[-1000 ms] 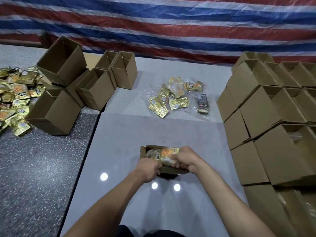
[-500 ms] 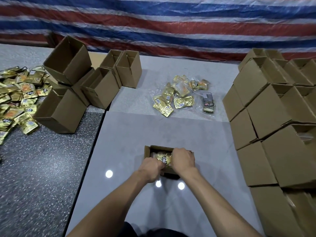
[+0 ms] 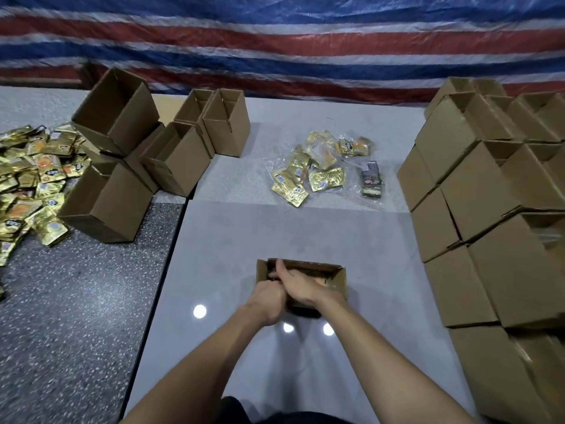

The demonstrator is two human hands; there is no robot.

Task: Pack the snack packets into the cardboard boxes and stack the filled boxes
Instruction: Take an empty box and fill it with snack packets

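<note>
We note the cardboard box (image 3: pixel 339 281) dead centre, mouth up, long axis running 9 to 3 o'clock. Our right hand (image 3: pixel 298 286) lies flat inside it, fingers straight toward 10 o'clock, on the snack packets (image 3: pixel 321 281). Our left hand (image 3: pixel 269 301) sits at the box's 7 o'clock corner; we cannot tell its grip.

Makeshift packing workspace, like a corner of a small warehouse. A red, white and blue striped tarpaulin (image 3: pixel 275 47) hangs as the back wall, well beyond the right hand (image 3: pixel 301 286). Stacked cardboard boxes (image 3: pixel 489 194) rise to that hand's right. Far left of the left hand (image 3: pixel 267 299) sit open boxes (image 3: pixel 122 166) and a heap of gold snack packets (image 3: pixel 33 185).
</note>
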